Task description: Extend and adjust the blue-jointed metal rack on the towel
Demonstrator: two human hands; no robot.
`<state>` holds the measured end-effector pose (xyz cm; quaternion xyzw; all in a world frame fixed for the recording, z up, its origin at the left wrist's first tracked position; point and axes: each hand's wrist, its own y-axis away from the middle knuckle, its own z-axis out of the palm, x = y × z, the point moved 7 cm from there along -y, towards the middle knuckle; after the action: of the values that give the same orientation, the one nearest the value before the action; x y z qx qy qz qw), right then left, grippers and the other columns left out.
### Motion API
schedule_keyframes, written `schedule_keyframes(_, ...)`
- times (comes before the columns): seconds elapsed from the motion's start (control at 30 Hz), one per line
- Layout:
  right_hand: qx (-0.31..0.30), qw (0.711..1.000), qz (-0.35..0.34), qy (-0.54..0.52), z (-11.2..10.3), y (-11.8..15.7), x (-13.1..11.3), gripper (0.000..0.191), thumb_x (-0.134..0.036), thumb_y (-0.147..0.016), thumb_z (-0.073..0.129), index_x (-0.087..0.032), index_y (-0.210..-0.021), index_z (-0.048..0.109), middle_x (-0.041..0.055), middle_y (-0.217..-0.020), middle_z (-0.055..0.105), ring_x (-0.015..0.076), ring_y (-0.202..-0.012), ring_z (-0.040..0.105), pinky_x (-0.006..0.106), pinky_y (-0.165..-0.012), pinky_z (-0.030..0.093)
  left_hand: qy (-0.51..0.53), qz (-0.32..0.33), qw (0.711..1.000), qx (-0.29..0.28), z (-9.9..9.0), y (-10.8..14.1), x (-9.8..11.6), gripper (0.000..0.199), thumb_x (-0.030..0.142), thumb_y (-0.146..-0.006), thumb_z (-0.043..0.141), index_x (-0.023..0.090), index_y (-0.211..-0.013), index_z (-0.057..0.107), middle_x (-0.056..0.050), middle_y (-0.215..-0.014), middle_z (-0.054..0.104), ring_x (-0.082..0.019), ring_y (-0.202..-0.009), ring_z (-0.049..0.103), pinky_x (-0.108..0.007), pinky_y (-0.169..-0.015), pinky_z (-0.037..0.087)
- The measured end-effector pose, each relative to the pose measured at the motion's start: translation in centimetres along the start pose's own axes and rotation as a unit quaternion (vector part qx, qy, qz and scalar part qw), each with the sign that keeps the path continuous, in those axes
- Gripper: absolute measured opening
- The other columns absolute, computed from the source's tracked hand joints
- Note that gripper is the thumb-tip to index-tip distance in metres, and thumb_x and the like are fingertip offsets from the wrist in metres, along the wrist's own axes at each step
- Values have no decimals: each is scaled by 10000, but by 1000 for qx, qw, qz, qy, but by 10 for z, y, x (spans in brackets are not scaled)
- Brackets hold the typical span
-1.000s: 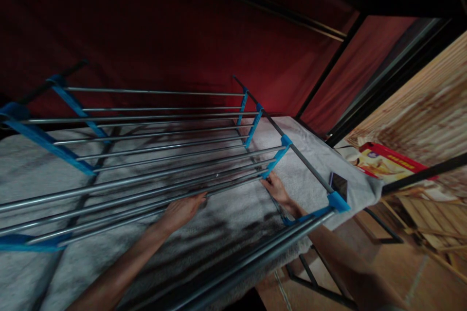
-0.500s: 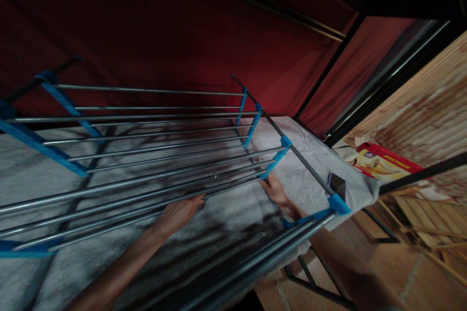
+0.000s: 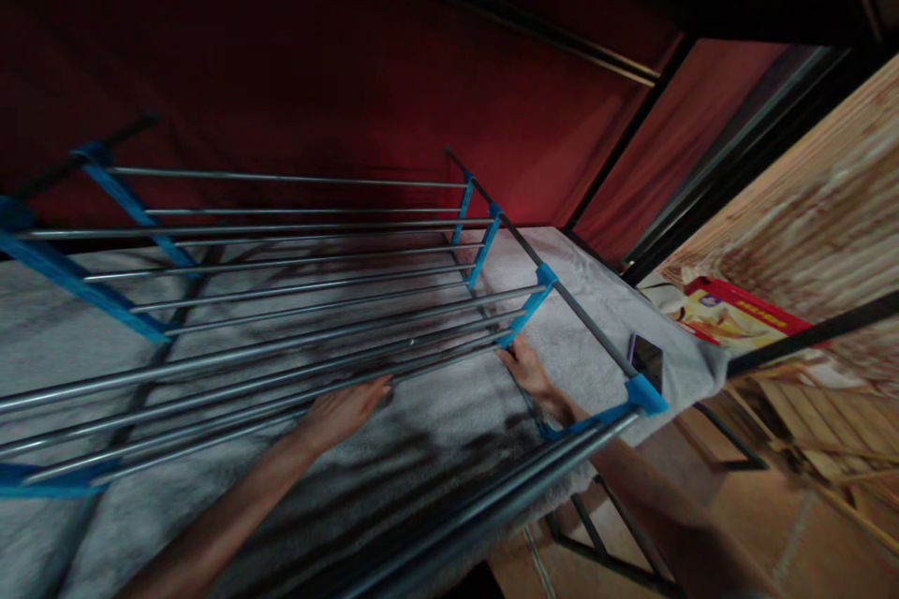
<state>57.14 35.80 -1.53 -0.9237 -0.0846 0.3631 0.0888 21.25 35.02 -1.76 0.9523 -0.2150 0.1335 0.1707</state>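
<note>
A rack of metal tubes (image 3: 295, 260) with blue connectors (image 3: 535, 304) lies on its side on a pale fleecy cloth (image 3: 449, 421). My left hand (image 3: 346, 412) is at the lowest tube of the middle shelf, fingers together around or against it; the rack partly hides them. My right hand (image 3: 528, 369) reaches under the near side frame, its fingers closed at the lower blue connector of that shelf, by a dark lower tube. The near shelf's tubes (image 3: 492, 496) pass in front of both forearms.
A phone (image 3: 646, 357) rests on the cloth at the right. Beyond it is a red and yellow box (image 3: 744, 314). Red fabric (image 3: 316, 94) hangs behind the rack. Dark metal bars frame the right side, and wooden slats (image 3: 829, 412) stand below the box.
The view has shifted very slightly. Both hands and the rack hold nearly the same positions.
</note>
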Motion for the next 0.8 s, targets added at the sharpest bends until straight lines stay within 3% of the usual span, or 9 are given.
schedule_keyframes(0.07,1,1000,-7,3,1,0,0,312,-319,-969,466,-243,-1265,526,18,-1242,637,216,-1190,561,350,-1033,431,7,9,1000,-2,1,1,0,510,457,-1026,266,290,-1466,462,-73,-1364,639,-313,-1223,619,-483,-1010,511)
schedule_keyframes(0.17,12,1000,-16,2,3,2,1,300,-389,-965,470,-253,-1225,533,33,-1215,642,241,-1181,549,394,-1049,419,-4,31,999,43,-9,12,9,501,453,-1015,333,232,-1433,497,-115,-1429,581,-322,-1288,568,-477,-1049,490)
schedule_keyframes(0.3,30,999,-22,-9,5,2,7,317,-492,-938,477,-236,-1113,543,93,-1152,632,298,-1119,545,460,-1030,412,-65,87,987,115,-26,38,22,472,244,-979,430,223,-1450,464,-103,-1529,475,-265,-1428,415,-420,-1161,389)
schedule_keyframes(0.43,30,999,-28,-18,6,-1,14,358,-555,-905,492,-232,-1051,542,89,-1055,620,297,-1008,579,450,-945,453,-101,63,986,121,-22,76,1,562,135,-933,420,185,-1492,384,-118,-1563,421,-260,-1472,332,-454,-1186,349)
schedule_keyframes(0.5,29,999,-30,-15,6,0,17,355,-559,-894,499,-235,-1031,550,78,-1030,617,283,-976,590,429,-917,467,-90,26,985,147,-20,106,-18,577,182,-937,447,180,-1506,352,-128,-1583,386,-268,-1485,303,-471,-1188,351)
schedule_keyframes(0.6,26,999,-21,-1,6,1,23,332,-562,-882,502,-245,-963,552,59,-970,617,248,-888,598,395,-856,490,-53,8,968,244,-25,170,-35,573,266,-958,470,264,-1517,343,-80,-1621,322,-252,-1499,273,-447,-1171,399)
schedule_keyframes(0.67,22,1000,-16,8,6,0,28,337,-574,-872,503,-248,-943,548,54,-958,619,236,-856,599,386,-838,498,-49,21,952,302,-27,222,-32,539,325,-959,503,325,-1489,406,-48,-1552,450,-249,-1439,397,-404,-1110,477)
schedule_keyframes(0.73,13,1000,-18,8,7,-1,32,358,-589,-861,505,-248,-957,553,55,-971,627,240,-877,606,390,-855,501,-46,-6,948,314,-19,275,-29,487,291,-982,463,316,-1468,449,-49,-1471,547,-215,-1328,535,-332,-1049,525)
schedule_keyframes(0.8,2,1000,-15,6,7,-2,37,378,-603,-848,510,-248,-964,566,51,-961,634,247,-903,613,396,-874,504,-38,-5,942,332,-6,328,-22,339,311,-973,495,356,-1281,629,-4,-1228,713,-179,-1107,677,-251,-955,563)
